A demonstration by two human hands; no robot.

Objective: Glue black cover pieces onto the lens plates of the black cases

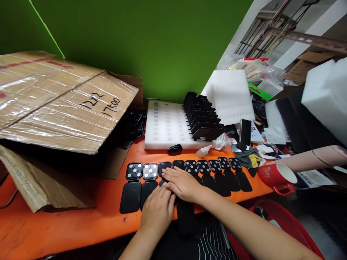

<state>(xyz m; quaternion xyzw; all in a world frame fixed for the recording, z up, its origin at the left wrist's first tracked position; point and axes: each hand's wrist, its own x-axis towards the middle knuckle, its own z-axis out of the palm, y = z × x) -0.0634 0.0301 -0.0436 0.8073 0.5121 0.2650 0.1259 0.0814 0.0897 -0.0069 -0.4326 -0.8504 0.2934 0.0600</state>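
A row of black hinged two-part plates lies unfolded along the table. Several upper squares, such as the left-end square [134, 170], carry silvery round discs; a darker square [165, 167] near my fingers shows none. My left hand [157, 207] lies over the lower half of a plate in the row, fingers stretched forward and thumb apart. Across it from the right comes my right hand [182, 183], its fingers laid flat and its thumb by my left fingertips. Both hands hide the plate parts beneath them. A black flat panel [186, 216] shows below my right wrist.
Behind the row, a white foam block [168, 126] holds upright black plates [202, 117]. A small white bottle [203, 151] lies before it. A large cardboard box [62, 97] stands left. Rightward are a phone [245, 133], grey cloth [244, 157] and a red mug [276, 177] at the orange table's [105, 220] edge.
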